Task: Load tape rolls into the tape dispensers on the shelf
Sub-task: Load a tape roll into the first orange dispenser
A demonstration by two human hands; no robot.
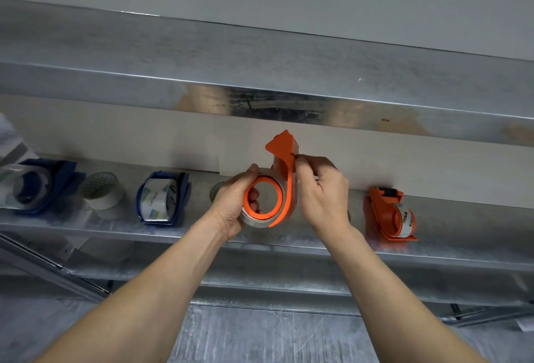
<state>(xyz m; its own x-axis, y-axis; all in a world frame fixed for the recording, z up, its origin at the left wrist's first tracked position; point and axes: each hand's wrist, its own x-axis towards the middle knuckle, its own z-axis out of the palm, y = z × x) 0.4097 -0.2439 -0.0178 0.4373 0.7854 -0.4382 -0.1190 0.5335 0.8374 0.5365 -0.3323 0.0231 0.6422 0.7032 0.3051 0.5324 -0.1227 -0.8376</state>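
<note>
Left hand (pixel 231 203) and right hand (pixel 323 198), forearms apparently bare.

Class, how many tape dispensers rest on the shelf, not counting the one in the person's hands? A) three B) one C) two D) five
A: the far-left blue dispenser, the second blue dispenser and the right orange dispenser sit on the shelf; the left hand and right hand hold the fourth dispenser.
</note>
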